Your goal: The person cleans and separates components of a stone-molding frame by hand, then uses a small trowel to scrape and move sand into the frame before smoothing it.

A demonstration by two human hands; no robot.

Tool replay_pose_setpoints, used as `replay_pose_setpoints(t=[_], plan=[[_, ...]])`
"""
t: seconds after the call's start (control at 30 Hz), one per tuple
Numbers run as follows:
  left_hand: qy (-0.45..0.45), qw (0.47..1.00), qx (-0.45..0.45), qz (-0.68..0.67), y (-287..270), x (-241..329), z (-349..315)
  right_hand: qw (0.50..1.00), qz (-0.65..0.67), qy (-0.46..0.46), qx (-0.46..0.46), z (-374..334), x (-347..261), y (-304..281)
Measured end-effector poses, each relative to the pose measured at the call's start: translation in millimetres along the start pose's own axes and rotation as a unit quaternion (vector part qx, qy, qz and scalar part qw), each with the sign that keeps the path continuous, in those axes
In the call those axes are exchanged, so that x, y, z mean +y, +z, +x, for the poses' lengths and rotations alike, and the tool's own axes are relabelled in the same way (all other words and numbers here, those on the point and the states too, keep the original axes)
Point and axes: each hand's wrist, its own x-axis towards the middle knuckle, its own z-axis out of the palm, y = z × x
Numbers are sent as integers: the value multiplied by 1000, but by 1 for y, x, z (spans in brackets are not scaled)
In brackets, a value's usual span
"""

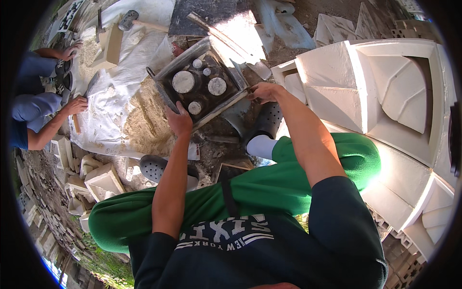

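A dark square tray-like mould (220, 110) lies in front of me, turned at an angle. Several round discs with pale, dusty tops stand inside it, among them a large disc (183, 82) and another disc (217, 86). My left hand (179, 120) grips its near left edge, with a finger reaching over the rim. At the right corner, the fingers of my right hand (263, 92) close on the rim. A small dark handle (150, 72) sticks out from the far left corner.
Pale sand (149, 115) lies on a white plastic sheet (108, 132) left of the mould. A mallet (129, 20) and a pale block (109, 47) rest beyond. At far left are a co-worker's hands (77, 105). Large pale cast pieces (334, 108) stand close on my right.
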Motion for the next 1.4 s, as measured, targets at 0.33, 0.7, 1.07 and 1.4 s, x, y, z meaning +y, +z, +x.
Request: replay_pose_setpoints(t=[0.33, 0.7, 1.07, 1.4], plan=[[-7, 999, 26, 41, 7, -14, -1, 859, -256, -94, 434, -2, 6, 74], [6, 999, 29, 42, 14, -19, 5, 994, 109, 29, -3, 20, 12, 22], [0, 1000, 8, 6, 2, -4, 4, 871, -224, -147, 412, 7, 16, 71], [22, 1000, 21, -3, 11, -10, 3, 865, -368, -135, 313, 1, 9, 27]])
